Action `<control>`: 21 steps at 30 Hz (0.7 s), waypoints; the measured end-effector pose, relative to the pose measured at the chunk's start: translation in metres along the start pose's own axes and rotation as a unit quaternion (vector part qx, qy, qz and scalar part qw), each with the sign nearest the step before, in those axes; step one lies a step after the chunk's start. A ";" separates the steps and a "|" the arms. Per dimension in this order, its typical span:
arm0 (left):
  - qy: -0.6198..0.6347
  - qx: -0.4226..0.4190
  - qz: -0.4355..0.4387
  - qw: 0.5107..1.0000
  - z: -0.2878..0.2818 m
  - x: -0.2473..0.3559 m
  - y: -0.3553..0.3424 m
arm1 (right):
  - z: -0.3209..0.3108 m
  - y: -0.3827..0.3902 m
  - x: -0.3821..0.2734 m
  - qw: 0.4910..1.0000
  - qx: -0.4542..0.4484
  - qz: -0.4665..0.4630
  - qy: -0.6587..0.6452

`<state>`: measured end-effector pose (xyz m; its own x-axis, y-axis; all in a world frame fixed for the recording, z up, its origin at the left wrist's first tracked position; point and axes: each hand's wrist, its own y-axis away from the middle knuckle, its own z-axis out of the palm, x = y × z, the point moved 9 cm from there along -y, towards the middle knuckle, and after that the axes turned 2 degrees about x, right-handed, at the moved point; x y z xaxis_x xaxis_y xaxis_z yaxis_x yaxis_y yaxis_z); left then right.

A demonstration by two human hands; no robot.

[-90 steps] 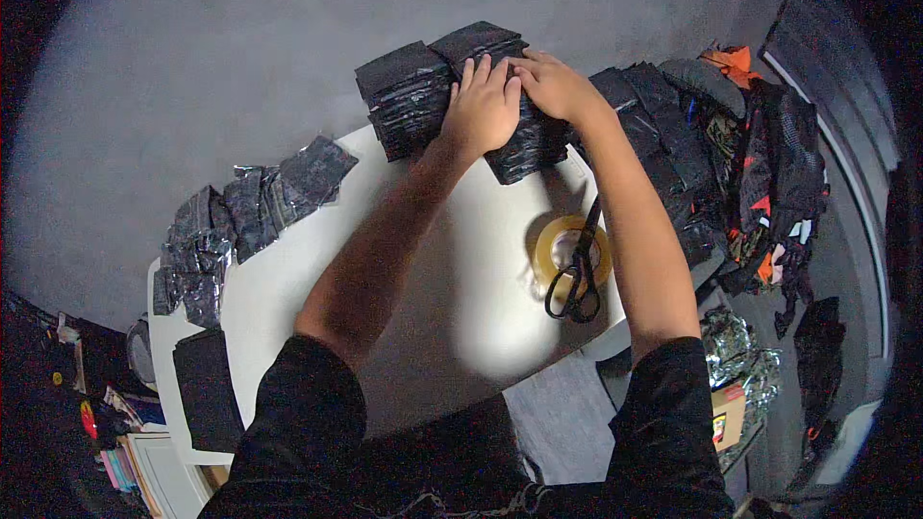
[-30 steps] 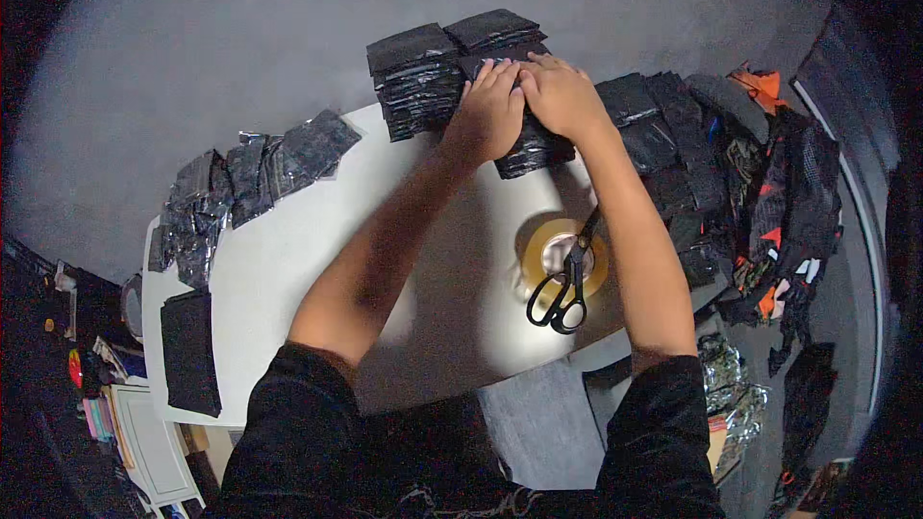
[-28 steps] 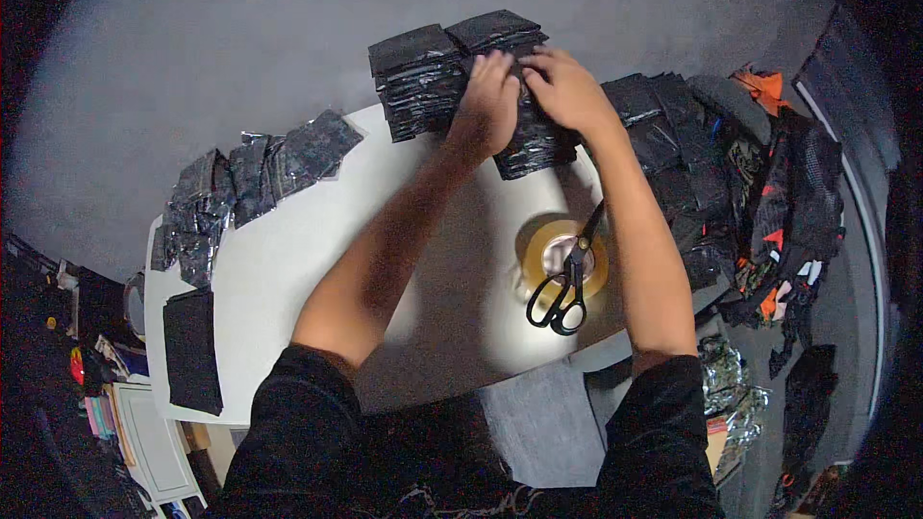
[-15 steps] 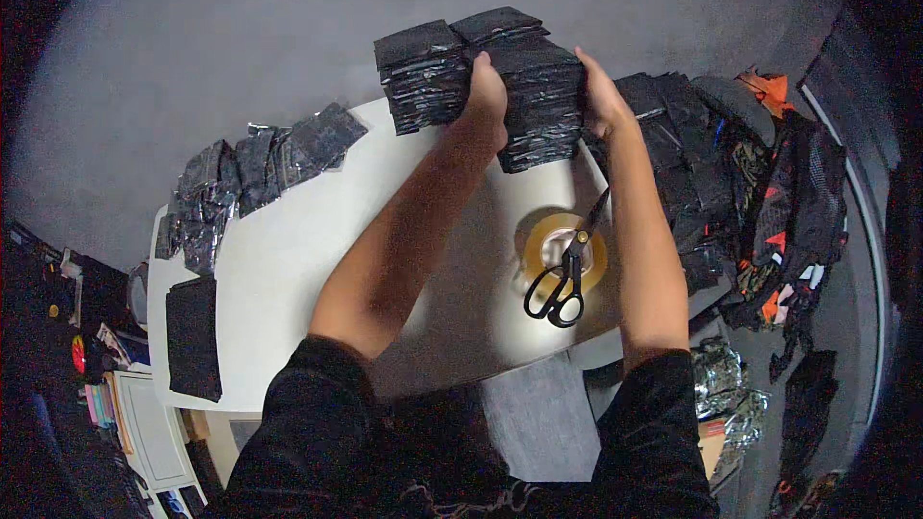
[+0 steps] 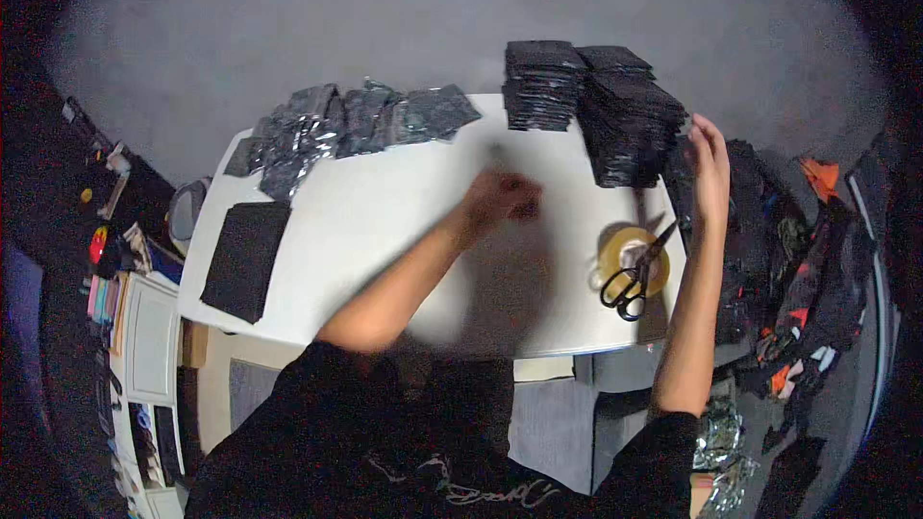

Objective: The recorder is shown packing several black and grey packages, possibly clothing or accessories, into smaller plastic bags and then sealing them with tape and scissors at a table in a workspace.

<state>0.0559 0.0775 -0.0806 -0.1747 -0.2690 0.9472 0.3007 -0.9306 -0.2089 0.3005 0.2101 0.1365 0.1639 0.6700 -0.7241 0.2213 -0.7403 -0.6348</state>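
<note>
We keep the black packets (image 5: 635, 115) stacked at two o'clock on the table (image 5: 385, 202), our right hand (image 5: 710, 171) alongside, fingers outstretched, perhaps for steadying, while our blurred left hand's (image 5: 500, 200) finger state we cannot tell.

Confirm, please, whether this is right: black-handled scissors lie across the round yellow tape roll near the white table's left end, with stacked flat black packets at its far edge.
Wrong end: the head view shows the black-handled scissors lying across the round yellow tape roll near the right end of the white table, with stacked flat black packets at its far edge.
</note>
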 end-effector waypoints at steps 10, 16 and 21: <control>-0.306 0.151 0.294 0.893 -0.030 0.001 0.100 | 0.070 0.101 0.007 0.982 -0.174 -0.005 -0.068; -0.365 0.087 0.297 0.878 -0.013 0.042 0.085 | 0.140 0.132 0.036 0.971 -0.237 -0.030 -0.027; -0.403 0.160 0.267 0.861 -0.053 0.082 0.078 | 0.214 0.153 0.054 0.930 -0.353 -0.087 0.045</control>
<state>0.0153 -0.0302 -0.0323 0.7369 -0.2585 0.6246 0.4009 -0.5768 -0.7117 0.1379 0.1212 -0.0573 0.1399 0.8015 -0.5814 0.8232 -0.4204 -0.3814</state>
